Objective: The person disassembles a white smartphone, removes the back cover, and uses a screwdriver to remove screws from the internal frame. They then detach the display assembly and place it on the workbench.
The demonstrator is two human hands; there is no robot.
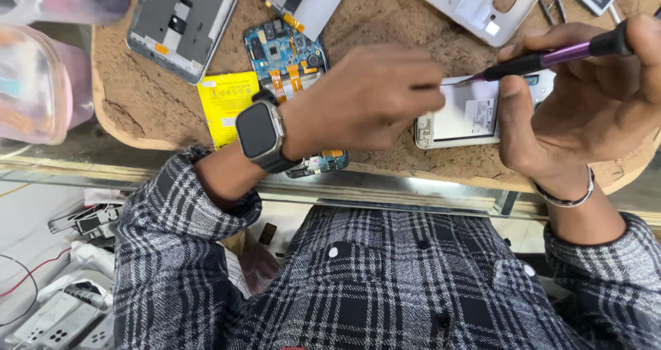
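My left hand (365, 98), with a dark smartwatch (259, 133) on the wrist, lies curled over the left part of an opened white phone (463, 116) and presses it down on the brown work mat (151, 98). My right hand (585, 102) grips a purple and black screwdriver (544, 58). Its tip touches the phone's upper edge. A blue circuit board (284, 50) with orange flex cables lies partly under my left wrist. Beside it is a yellow battery (225, 102).
A grey phone frame (182, 19) lies at the mat's top left, a white back cover (475, 2) at the top right. Pink plastic tubs (38, 81) stand at the left. Below the glass counter edge (413, 188), phone parts (62, 315) lie at the lower left.
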